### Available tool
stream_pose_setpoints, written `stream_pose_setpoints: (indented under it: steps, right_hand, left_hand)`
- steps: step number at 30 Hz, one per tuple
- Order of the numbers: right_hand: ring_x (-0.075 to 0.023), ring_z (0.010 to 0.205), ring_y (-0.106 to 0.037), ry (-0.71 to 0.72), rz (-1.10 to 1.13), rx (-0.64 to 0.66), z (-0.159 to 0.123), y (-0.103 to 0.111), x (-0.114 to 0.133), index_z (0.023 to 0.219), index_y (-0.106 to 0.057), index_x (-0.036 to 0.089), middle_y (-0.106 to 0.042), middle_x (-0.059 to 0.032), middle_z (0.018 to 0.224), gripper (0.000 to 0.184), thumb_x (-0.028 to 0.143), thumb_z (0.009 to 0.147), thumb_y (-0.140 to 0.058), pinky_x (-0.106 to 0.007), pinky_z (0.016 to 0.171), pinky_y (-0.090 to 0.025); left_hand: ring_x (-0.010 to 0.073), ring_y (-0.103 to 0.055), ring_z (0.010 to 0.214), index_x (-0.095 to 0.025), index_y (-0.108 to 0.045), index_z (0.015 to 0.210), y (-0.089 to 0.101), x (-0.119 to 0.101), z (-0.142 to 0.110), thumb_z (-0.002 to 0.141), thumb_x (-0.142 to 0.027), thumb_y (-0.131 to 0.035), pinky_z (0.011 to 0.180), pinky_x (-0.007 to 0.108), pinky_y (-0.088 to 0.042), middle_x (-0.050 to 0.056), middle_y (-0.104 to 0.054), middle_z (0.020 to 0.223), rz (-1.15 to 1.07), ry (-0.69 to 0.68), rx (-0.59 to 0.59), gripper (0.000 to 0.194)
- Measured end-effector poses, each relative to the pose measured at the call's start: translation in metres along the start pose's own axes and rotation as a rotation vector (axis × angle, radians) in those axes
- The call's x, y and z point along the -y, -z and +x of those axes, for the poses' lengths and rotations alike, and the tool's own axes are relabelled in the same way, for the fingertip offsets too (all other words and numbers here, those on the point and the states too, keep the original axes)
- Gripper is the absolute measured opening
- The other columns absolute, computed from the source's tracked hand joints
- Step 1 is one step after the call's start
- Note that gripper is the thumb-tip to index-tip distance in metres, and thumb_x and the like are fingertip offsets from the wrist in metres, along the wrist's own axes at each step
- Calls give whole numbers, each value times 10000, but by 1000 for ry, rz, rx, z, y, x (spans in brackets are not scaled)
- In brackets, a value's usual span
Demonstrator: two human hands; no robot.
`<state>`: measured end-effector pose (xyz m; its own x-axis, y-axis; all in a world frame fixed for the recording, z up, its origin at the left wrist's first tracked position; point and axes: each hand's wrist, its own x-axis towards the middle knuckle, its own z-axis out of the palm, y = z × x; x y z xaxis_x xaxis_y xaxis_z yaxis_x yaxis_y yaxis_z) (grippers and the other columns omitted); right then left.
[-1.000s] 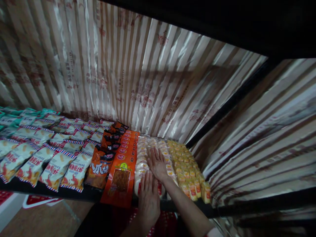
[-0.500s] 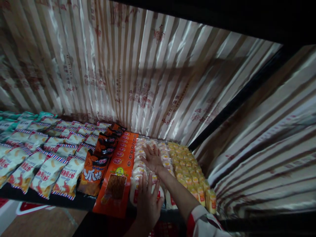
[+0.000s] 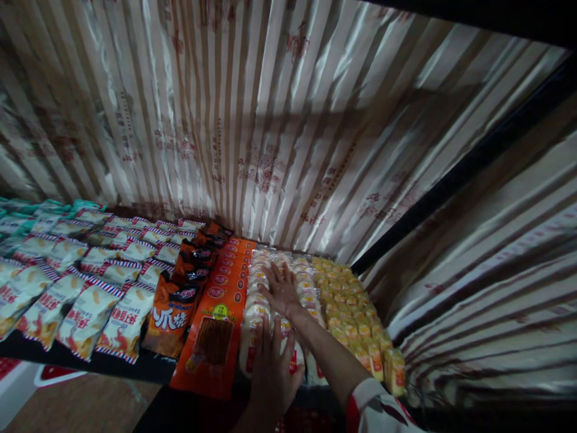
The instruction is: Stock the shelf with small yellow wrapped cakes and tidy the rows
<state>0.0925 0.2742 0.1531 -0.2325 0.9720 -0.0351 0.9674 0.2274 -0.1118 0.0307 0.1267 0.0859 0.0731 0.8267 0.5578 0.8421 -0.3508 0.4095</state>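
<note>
Rows of white round snacks in clear wrappers lie on the shelf. My right hand rests flat on their middle part, fingers spread, with its forearm coming in from the lower right. Closer to the front edge, my left hand presses flat on the same white packs, its fingers stretched out and its thumb apart. Neither hand grips anything. Just left of my hands are overlapping orange packets with a window showing brown sticks. To the right stand rows of small yellow-wrapped snacks.
Black-and-orange snack bags and several rows of white chip bags fill the left side, with green bags at the far left. A striped, printed foil sheet hangs behind. A black post slants at the right.
The view has shifted slightly, with the post and yellow snacks now further right. Both hands stay flat on the white packs, with little visible movement over them.
</note>
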Motion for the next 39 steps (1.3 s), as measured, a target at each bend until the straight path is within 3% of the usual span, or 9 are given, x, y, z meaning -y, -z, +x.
stream_pose_setpoints:
  steps: [11,39]
  right_hand:
    - [-328,1389,32,14,32,-19,2,-5,-3,1400,-300,350,-190,18,1516,615,635,855,-303,-527,1083,-64]
    - [-298,1393,35,15,8,1,6,-8,-6,1405,-267,377,-184,37,1517,578,609,876,-274,-515,1081,-67]
  left_hand:
    - [353,-305,1314,-316,-497,1264,2,0,3,707,-538,-618,1009,552,-374,46,-416,1401,-1,15,10,612]
    - [352,-253,1341,-285,-464,1304,8,5,2,766,-489,-566,1018,529,-377,45,-306,1471,-6,-25,62,584]
